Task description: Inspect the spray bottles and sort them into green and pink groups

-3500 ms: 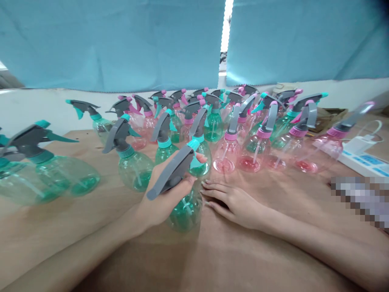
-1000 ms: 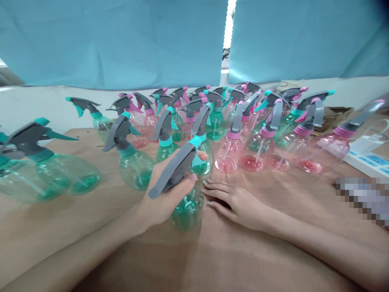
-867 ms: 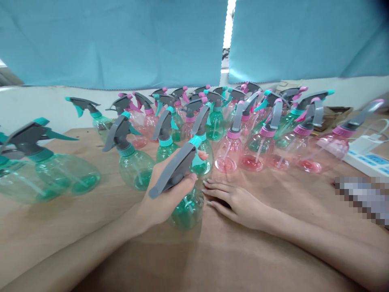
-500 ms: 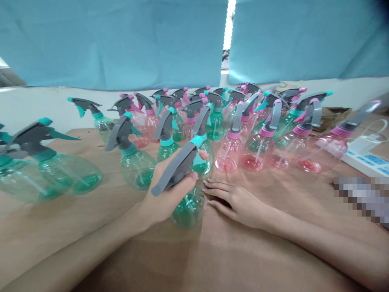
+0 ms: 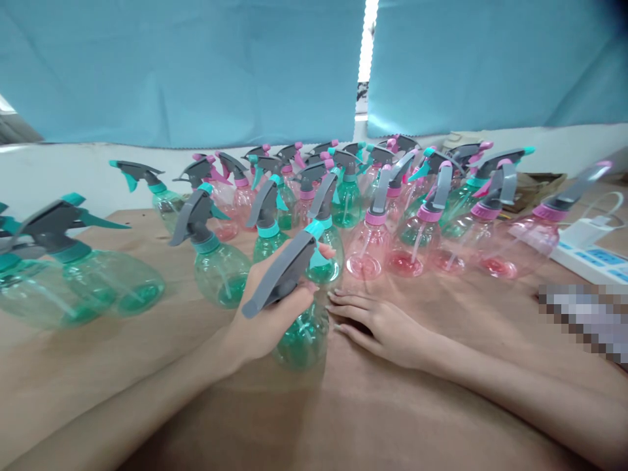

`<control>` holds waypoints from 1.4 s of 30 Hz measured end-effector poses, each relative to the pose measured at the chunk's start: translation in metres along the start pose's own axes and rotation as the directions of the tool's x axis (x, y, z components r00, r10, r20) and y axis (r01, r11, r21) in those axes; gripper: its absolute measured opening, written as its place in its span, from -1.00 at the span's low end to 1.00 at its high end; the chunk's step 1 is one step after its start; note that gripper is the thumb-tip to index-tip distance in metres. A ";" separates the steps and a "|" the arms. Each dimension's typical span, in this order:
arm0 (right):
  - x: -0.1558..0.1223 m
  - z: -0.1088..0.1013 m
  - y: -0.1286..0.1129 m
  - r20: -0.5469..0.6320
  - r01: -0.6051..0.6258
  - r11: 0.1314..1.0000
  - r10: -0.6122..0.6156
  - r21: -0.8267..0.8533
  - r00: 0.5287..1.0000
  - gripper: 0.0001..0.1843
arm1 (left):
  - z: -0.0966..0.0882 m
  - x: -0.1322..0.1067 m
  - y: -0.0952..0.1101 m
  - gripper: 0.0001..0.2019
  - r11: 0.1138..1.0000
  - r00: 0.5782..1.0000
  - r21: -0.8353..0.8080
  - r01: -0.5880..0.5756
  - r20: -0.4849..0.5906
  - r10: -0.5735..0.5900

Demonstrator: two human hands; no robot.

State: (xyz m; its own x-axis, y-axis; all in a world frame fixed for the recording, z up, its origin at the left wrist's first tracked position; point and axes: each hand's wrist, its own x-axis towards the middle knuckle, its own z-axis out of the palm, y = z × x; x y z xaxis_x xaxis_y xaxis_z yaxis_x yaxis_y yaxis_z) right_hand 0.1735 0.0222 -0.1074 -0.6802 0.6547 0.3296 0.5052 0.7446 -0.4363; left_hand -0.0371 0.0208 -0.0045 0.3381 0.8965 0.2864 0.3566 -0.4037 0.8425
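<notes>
My left hand (image 5: 267,320) is wrapped round the neck of a green spray bottle (image 5: 301,340) with a grey and turquoise trigger head. The bottle stands at the middle front, its neck hidden by my fingers. Just right of its base, my right hand (image 5: 383,327) lies palm down on the wooden table (image 5: 392,405), fingers stretched toward the bottle and holding nothing. Behind my left hand are another green spray bottle (image 5: 267,245) and one to its left (image 5: 223,275). A pink spray bottle (image 5: 366,252) stands beyond my right hand.
Several pink and green spray bottles crowd the back of the table. More green bottles (image 5: 112,278) stand at the left. A white power strip (image 5: 589,261) with a plugged-in charger lies at the right, near a blurred-out object (image 5: 583,320). A blue curtain (image 5: 196,72) hangs behind.
Almost nothing differs. My left thumb has shifted slightly at the bottle's neck, and the whole view has moved a touch. My right hand stays put.
</notes>
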 end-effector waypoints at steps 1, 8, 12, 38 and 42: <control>0.000 0.000 0.000 -0.004 0.000 1.000 0.000 0.002 1.000 -0.62 | 0.000 0.000 0.000 -0.72 1.000 1.000 0.010 0.001 -0.002 -0.001; 0.000 0.000 0.001 -0.004 0.005 1.000 -0.005 0.003 1.000 -0.61 | 0.000 0.000 0.005 -0.72 1.000 0.998 -0.017 0.015 0.057 -0.014; -0.001 0.001 0.002 0.001 0.008 1.000 -0.008 -0.007 1.000 -0.61 | -0.003 0.000 0.004 -0.64 1.000 0.998 -0.019 0.005 0.064 -0.004; -0.001 0.001 0.001 -0.013 0.004 1.000 -0.003 0.022 1.000 -0.61 | -0.008 -0.004 -0.013 -0.74 0.997 0.995 -0.033 0.072 0.070 -0.070; 0.000 0.000 0.001 0.004 0.007 1.000 -0.007 0.009 1.000 -0.61 | -0.008 -0.003 -0.013 -0.85 0.998 0.997 -0.046 0.046 0.065 -0.043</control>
State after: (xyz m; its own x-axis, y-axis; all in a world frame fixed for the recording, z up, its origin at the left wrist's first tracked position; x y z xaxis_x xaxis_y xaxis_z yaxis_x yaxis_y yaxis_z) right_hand 0.1743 0.0230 -0.1078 -0.6861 0.6488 0.3292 0.4956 0.7480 -0.4414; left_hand -0.0492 0.0248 -0.0123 0.3783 0.8991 0.2201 0.3312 -0.3535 0.8748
